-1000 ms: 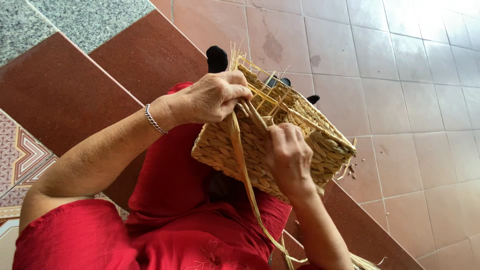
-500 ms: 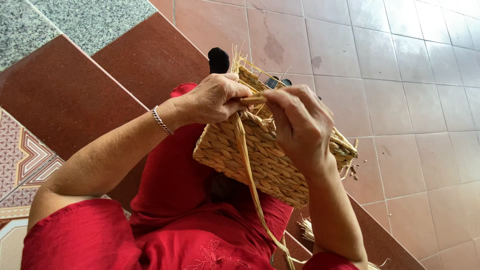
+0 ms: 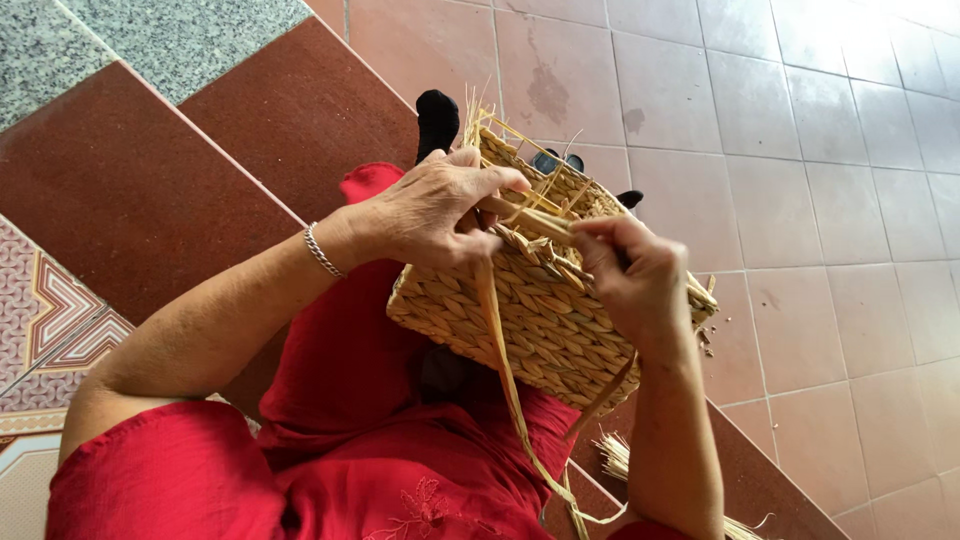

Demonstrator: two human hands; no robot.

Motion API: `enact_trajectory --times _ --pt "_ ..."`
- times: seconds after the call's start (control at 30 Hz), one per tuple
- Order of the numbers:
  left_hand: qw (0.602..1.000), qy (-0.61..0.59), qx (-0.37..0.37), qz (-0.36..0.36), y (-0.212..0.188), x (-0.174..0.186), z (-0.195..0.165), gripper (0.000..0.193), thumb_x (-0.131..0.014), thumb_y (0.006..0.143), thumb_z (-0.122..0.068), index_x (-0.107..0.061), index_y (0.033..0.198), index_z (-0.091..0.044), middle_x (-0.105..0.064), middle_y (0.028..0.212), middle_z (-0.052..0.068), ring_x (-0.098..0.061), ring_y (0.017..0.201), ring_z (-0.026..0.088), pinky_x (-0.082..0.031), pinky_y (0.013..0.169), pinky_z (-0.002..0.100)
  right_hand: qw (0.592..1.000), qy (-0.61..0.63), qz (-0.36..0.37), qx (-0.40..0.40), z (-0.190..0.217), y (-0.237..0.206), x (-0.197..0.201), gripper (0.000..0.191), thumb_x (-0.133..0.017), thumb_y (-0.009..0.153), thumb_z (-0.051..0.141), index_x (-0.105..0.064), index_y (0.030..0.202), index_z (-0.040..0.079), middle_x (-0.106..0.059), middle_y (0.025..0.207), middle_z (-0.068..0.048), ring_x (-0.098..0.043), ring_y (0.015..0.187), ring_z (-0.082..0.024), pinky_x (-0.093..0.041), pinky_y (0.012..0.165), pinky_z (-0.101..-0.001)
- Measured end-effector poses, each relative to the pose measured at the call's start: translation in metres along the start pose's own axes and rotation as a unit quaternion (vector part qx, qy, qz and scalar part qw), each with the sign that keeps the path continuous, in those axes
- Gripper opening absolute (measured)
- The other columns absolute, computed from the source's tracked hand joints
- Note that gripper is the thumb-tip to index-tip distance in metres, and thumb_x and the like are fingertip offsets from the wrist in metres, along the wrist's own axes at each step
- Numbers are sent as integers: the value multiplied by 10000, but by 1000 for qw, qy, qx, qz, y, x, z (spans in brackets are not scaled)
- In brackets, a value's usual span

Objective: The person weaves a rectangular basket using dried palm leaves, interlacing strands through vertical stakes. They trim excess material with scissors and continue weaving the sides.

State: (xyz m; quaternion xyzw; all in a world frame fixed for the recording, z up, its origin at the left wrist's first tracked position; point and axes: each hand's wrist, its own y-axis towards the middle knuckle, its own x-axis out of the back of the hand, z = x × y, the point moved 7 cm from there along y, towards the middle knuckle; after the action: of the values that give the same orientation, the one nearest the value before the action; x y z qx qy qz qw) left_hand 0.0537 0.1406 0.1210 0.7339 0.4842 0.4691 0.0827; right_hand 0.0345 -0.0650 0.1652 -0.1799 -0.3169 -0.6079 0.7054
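At the far left, patterned floor tiles [image 3: 45, 320] are showing in geometric lines, and above them speckled grey stone [image 3: 150, 40] is bordering smooth dark red step tiles [image 3: 150, 190]. A red cloth sleeve [image 3: 150, 480] is covering the person's upper arm, and a thin silver bracelet [image 3: 322, 250] is circling the wrist. The left hand [image 3: 430, 215] is resting on the near rim of a woven basket [image 3: 510, 320], its fingers curled and pinching a flat, pale straw strand [image 3: 500, 340] that is hanging down in a long ribbon over the red garment. The basket, boxy and tightly plaited from dry golden fibre, is sitting tilted on the person's lap, with loose stiff stalks bristling from its unfinished top edge. The right hand [image 3: 630, 275] is closed narrowly around a strand at the rim, just beside the left hand, thumb and fingers pressing together. A bundle of loose straw [image 3: 615, 455] is lying below the right forearm. To the right, glossy pale pink floor tiles [image 3: 830, 200] are spreading out.
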Motion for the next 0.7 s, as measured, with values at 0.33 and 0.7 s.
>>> enact_trajectory --times 0.33,0.7 --pt "999 -30 8 -25 -6 7 4 72 -735 925 -76 -668 947 -66 -708 847 29 -659 883 198 -567 798 341 969 -221 -43 103 -3 -21 -21 208 -713 996 298 -725 1041 96 -686 677 -8 -598 519 -85 -450 490 -279" --pt "994 -3 99 -46 4 0 13 143 -731 906 -23 -591 882 -40 -666 769 79 -673 710 226 -543 669 359 939 -306 -90 130 -37 -46 -68 287 -733 965 364 -672 794 142 -606 503 11 -505 353 -126 -345 339 -287"
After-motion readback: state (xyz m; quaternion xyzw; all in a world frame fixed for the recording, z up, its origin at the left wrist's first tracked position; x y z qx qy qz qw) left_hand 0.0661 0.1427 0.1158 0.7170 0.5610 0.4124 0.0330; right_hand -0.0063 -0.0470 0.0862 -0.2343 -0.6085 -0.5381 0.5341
